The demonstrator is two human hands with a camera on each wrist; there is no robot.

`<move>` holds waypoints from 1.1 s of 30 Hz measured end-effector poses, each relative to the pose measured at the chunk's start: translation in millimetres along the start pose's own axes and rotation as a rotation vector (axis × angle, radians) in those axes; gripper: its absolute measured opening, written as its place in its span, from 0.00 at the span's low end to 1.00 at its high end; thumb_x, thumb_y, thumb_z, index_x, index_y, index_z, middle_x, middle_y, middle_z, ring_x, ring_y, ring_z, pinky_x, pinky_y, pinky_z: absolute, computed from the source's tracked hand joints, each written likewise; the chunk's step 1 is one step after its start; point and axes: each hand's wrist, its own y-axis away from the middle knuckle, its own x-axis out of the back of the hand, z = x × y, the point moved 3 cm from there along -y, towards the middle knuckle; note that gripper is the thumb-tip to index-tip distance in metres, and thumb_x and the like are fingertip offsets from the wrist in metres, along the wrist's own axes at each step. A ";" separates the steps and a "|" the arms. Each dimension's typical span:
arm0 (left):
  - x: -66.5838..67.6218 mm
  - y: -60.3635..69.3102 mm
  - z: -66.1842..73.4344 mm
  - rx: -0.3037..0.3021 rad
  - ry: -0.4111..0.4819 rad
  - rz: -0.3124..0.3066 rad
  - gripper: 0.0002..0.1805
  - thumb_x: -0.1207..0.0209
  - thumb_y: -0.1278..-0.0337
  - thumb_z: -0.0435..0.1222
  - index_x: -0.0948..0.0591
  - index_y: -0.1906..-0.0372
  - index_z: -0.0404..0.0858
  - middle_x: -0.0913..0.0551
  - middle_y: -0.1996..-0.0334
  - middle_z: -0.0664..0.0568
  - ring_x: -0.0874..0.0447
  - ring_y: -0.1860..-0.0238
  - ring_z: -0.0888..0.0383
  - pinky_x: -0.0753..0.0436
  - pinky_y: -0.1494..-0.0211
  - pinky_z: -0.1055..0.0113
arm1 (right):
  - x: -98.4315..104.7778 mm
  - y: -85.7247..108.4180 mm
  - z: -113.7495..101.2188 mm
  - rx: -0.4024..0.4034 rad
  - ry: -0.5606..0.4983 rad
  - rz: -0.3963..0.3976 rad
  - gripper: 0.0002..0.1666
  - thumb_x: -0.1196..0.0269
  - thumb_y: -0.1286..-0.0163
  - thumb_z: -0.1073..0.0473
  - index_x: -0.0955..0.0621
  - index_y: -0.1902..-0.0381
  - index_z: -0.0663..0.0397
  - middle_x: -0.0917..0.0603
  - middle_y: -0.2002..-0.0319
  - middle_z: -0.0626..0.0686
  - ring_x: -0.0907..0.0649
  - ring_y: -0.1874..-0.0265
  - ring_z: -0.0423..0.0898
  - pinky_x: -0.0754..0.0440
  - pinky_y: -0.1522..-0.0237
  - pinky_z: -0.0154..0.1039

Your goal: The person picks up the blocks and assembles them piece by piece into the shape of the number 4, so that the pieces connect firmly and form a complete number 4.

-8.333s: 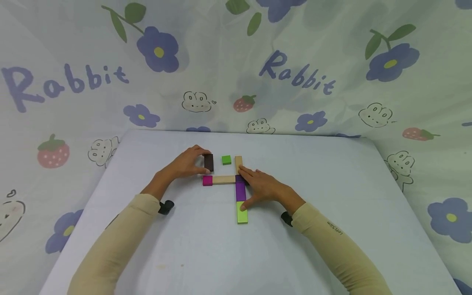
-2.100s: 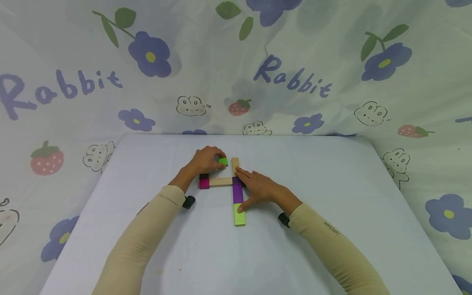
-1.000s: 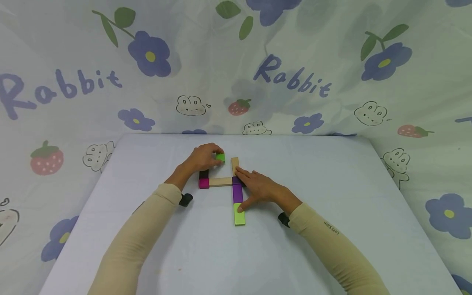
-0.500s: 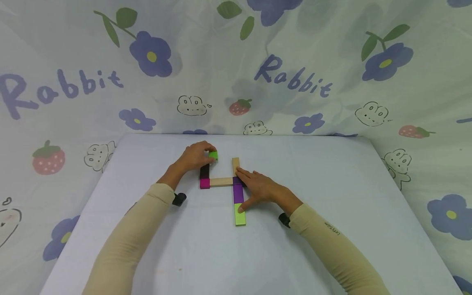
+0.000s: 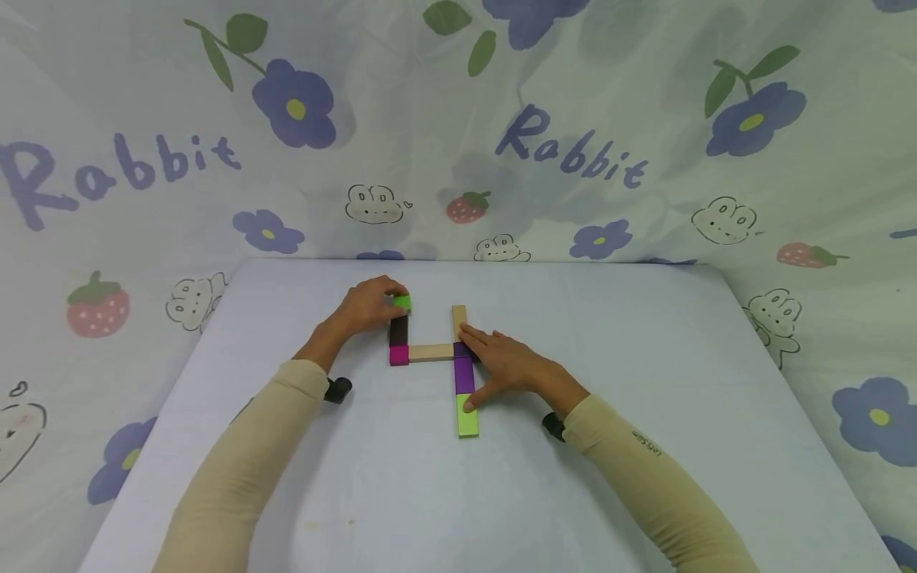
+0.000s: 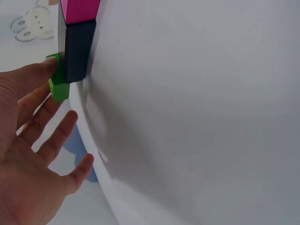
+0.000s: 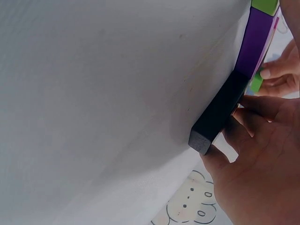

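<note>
Thumb and fingertips of my left hand (image 5: 361, 308) pinch a small green block (image 5: 402, 302) at the far end of a dark brown block (image 5: 399, 331); whether the two touch is unclear. A magenta block (image 5: 399, 356) adjoins the dark one, and a light wooden block (image 5: 431, 352) runs from it to the right. My right hand (image 5: 510, 364) rests over a column: fingertips by an upright wooden block (image 5: 459, 318), thumb on a lime block (image 5: 468, 423), with a purple block (image 5: 464, 377) between. Another dark block (image 7: 218, 112) lies partly under that palm.
The blocks lie on a white-covered table (image 5: 609, 493), with a printed cloth (image 5: 430, 95) hanging behind its far edge. Black wrist cameras (image 5: 338, 390) sit at both sleeves.
The left hand has carried the green block leftward to the dark brown block's far end. Earlier, the left hand held that dark block, which now adjoins the magenta one. The right hand stays put.
</note>
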 end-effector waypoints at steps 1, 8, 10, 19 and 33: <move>0.8 1.0 -0.2 0.001 0.003 0.001 0.21 0.34 0.38 0.37 0.18 0.42 0.34 0.19 0.43 0.41 0.24 0.39 0.41 0.31 0.35 0.39 | -0.1 0.0 0.2 0.000 -0.003 0.001 0.77 0.25 0.52 0.26 0.52 0.18 0.50 0.57 0.18 0.48 0.47 0.21 0.54 0.52 0.23 0.50; 2.0 4.3 -2.3 0.003 -0.009 0.004 0.21 0.35 0.36 0.37 0.19 0.41 0.34 0.20 0.42 0.40 0.25 0.39 0.41 0.32 0.34 0.37 | -1.0 -0.4 1.0 0.004 -0.005 0.003 0.77 0.25 0.52 0.26 0.52 0.18 0.50 0.57 0.18 0.47 0.47 0.21 0.55 0.52 0.23 0.49; 1.7 5.1 -2.8 0.006 -0.009 0.005 0.21 0.35 0.36 0.38 0.18 0.41 0.34 0.19 0.42 0.40 0.24 0.39 0.41 0.31 0.34 0.38 | -0.6 0.1 0.7 0.008 0.000 0.003 0.77 0.26 0.52 0.26 0.52 0.18 0.51 0.57 0.18 0.48 0.47 0.21 0.55 0.52 0.23 0.50; 1.2 7.5 -4.2 -0.009 -0.014 0.001 0.21 0.35 0.36 0.38 0.18 0.41 0.34 0.19 0.44 0.40 0.23 0.40 0.41 0.30 0.36 0.38 | 0.2 2.3 -0.2 0.029 0.004 0.018 0.76 0.26 0.51 0.26 0.51 0.18 0.53 0.56 0.18 0.49 0.46 0.21 0.55 0.52 0.23 0.50; -1.7 7.1 -7.7 0.001 -0.014 -0.010 0.21 0.35 0.35 0.39 0.17 0.40 0.36 0.18 0.44 0.41 0.23 0.41 0.42 0.31 0.36 0.37 | -1.0 0.1 0.4 0.012 -0.011 0.009 0.76 0.25 0.52 0.27 0.51 0.18 0.52 0.56 0.18 0.48 0.46 0.21 0.56 0.51 0.23 0.50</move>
